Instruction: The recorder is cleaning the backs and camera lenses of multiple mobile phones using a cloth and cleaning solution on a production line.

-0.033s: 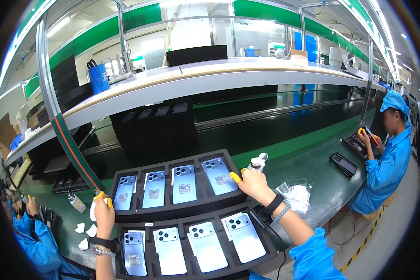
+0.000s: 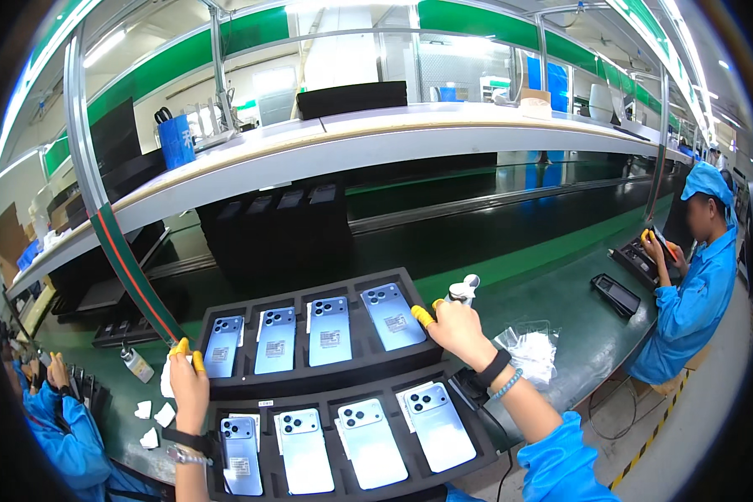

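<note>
My left hand (image 2: 190,387), with yellow finger cots, is closed on a white wipe (image 2: 166,378), mostly hidden behind it, at the left end of the far black foam tray (image 2: 309,386). My right hand (image 2: 460,329), also in yellow finger cots, is wrapped round a small bottle with a white top (image 2: 463,289), just right of that tray. The bottle's body is largely hidden by the fingers. Several blue smartphones (image 2: 330,329) lie back-up in the far tray's slots. The near foam tray (image 2: 360,483) holds several more, lighter under glare, such as this smartphone (image 2: 306,452).
Crumpled white wipes (image 2: 150,437) and a small white bottle (image 2: 137,365) lie left of the trays. A clear bag of white pieces (image 2: 530,353) rests right. Beyond stands a stack of black trays (image 2: 276,234). Co-workers sit at both sides, one in a blue cap (image 2: 708,181).
My left hand has shifted very slightly to the right. The bottle top in my right hand has turned a little. The phones and trays have not moved.
</note>
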